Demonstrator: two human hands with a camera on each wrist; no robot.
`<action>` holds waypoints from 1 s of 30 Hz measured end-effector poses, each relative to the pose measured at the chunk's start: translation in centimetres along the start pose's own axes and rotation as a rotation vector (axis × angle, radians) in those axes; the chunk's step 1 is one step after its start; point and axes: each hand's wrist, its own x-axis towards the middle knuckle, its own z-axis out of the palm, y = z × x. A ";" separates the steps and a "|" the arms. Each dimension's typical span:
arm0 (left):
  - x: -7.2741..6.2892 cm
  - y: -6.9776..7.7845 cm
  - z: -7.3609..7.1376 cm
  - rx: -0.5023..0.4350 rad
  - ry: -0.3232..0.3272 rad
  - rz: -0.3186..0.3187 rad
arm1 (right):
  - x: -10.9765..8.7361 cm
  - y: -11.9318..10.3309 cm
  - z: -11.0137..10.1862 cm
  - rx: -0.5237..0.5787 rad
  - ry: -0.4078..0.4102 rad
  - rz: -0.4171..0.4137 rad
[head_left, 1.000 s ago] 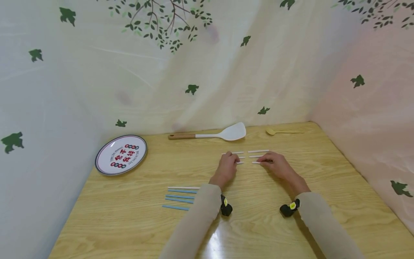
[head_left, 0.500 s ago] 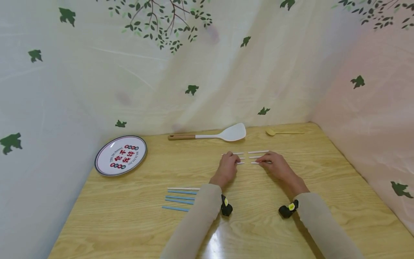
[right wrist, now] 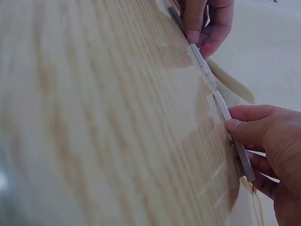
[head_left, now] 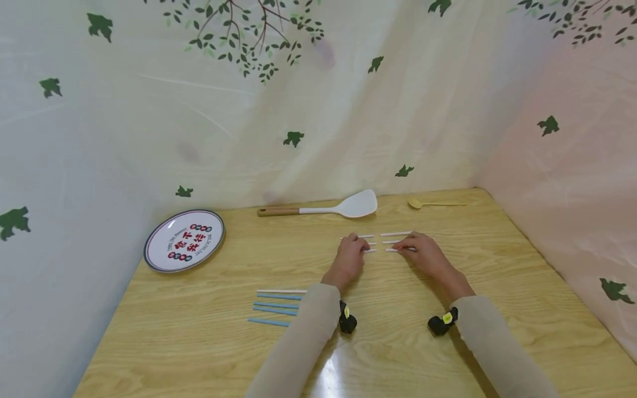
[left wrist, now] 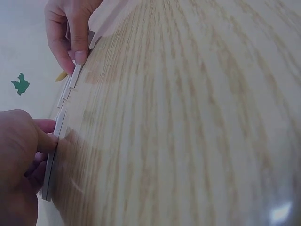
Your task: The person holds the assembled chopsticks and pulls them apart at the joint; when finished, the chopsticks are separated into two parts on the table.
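While the left hand (head_left: 346, 261) pinches 1 white stick (left wrist: 49, 170), the right hand (head_left: 429, 255) pinches a 2nd stick (right wrist: 243, 157), apart but end facing end.

Head view forward-down; 2 close wrist views share tabletop (left wrist: 178, 122).

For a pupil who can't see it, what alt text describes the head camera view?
A person's left hand and right hand each pinch one of the white sticks set in two facing groups on a wood-grain table. Behind lie a spatula and a yellow spoon; at left are a red-lettered plate and, nearer, blue sticks partly hidden by the left sleeve.
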 end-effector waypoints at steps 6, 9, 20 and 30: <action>-0.1 0.1 0.0 0.012 0.005 0.013 | -0.1 0.0 0.0 -0.029 0.002 -0.009; -0.2 0.2 0.0 0.027 0.010 0.026 | -0.1 0.1 0.0 -0.044 0.003 -0.015; -0.8 -0.1 -1.4 0.062 0.062 0.086 | 0.1 -0.6 -0.4 -0.082 0.025 -0.042; -3.4 -4.0 -7.3 0.008 0.182 0.134 | 0.5 -3.5 -1.3 -0.088 0.004 -0.041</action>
